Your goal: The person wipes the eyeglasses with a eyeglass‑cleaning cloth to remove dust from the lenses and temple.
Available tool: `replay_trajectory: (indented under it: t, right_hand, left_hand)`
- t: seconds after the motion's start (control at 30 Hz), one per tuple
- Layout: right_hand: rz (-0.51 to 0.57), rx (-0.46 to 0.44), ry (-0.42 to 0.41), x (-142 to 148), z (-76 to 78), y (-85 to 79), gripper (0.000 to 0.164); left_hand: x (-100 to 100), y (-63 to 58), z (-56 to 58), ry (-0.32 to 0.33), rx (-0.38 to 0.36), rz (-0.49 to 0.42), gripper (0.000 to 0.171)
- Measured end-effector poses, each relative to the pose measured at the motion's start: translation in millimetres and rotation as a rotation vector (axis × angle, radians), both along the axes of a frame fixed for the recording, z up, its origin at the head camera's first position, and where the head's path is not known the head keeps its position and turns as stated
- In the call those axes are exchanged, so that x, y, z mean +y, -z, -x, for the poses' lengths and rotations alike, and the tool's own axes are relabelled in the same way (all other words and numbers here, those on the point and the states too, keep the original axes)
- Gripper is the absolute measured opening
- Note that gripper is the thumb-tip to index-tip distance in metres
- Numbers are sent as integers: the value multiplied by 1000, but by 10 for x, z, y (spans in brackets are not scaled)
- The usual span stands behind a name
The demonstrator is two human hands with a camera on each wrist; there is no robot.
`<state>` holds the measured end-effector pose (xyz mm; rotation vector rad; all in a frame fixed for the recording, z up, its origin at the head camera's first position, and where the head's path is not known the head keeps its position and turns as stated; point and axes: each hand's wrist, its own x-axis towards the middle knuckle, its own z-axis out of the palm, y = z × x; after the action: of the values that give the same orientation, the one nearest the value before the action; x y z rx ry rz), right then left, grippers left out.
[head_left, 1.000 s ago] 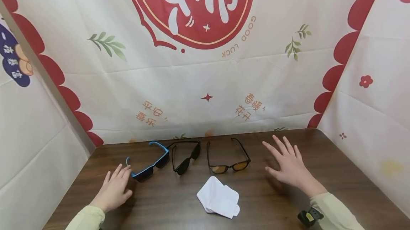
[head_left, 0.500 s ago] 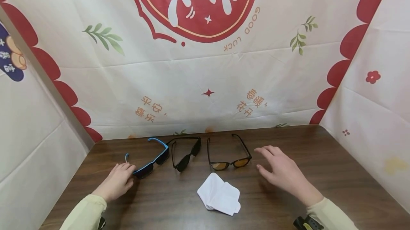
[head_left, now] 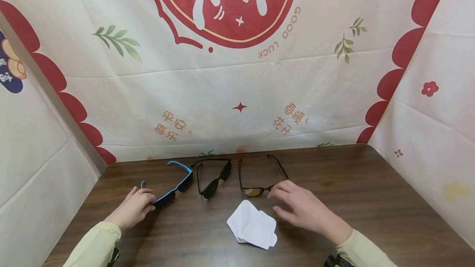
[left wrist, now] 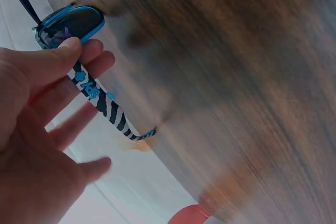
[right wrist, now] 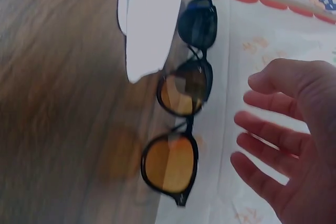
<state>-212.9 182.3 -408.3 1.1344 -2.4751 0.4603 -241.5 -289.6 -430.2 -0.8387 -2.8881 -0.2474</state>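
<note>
On the left side of the table, my left hand (head_left: pixel 131 208) pinches the near corner of the blue-framed sunglasses (head_left: pixel 184 183). In the left wrist view the thumb lies at the hinge beside the dark lens (left wrist: pixel 81 23), and fingers sit behind the zebra-striped temple (left wrist: pixel 113 109). My right hand (head_left: pixel 306 210) hovers by the amber-lensed glasses (head_left: pixel 254 192), hiding their right lens in the head view. The right wrist view has its fingers loosely bent and apart from the frame (right wrist: pixel 170 163), holding nothing. Black sunglasses (head_left: pixel 211 188) lie unfolded between the two pairs.
A folded white cloth or paper (head_left: pixel 252 225) lies in front of the amber glasses. The brown wooden table (head_left: pixel 334 164) ends at a printed white backdrop (head_left: pixel 208 93), with side panels left and right. A dark device sits on the right wrist (head_left: pixel 335 261).
My left hand has come down to the blue sunglasses and taken hold of their corner. The right hand has moved left, from beside the amber glasses to over their right lens.
</note>
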Motion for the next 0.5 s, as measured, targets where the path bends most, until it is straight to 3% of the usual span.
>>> replay_trajectory:
  t: [0.13,0.27,0.5]
  right_hand:
    - [-27,-23,-134,-132,-9,49,24]
    - [-80,-33,-220,-260,-28,101,24]
    - [-188,-82,-261,-507,-53,155,24]
  left_hand:
    - [-15,-37,-2,80,28,-11,14]
    - [-15,-70,-34,111,62,-5,21]
    - [-2,-166,-98,70,54,-71,24]
